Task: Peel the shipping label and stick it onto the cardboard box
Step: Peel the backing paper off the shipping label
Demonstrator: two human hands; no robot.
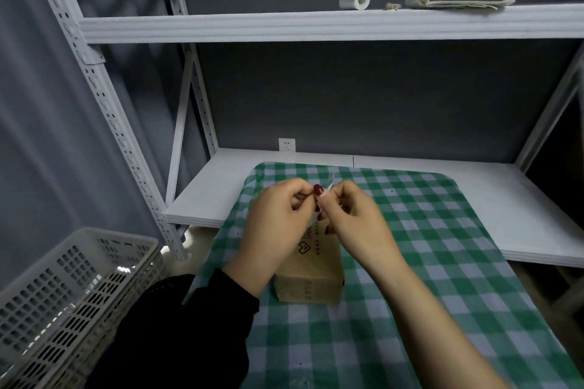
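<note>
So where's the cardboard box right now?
The cardboard box sits on the green checked cloth, low in the middle of the head view, directly beneath both hands and right of the white plastic basket.

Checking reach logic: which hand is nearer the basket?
Left. The left hand is above the box, on the side toward the basket at the lower left; the right hand is beside it, farther from the basket.

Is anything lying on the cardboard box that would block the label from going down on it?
Nothing visible lies on the cardboard box. Only the left hand and right hand, pinching the label, hover over its far end.
</note>
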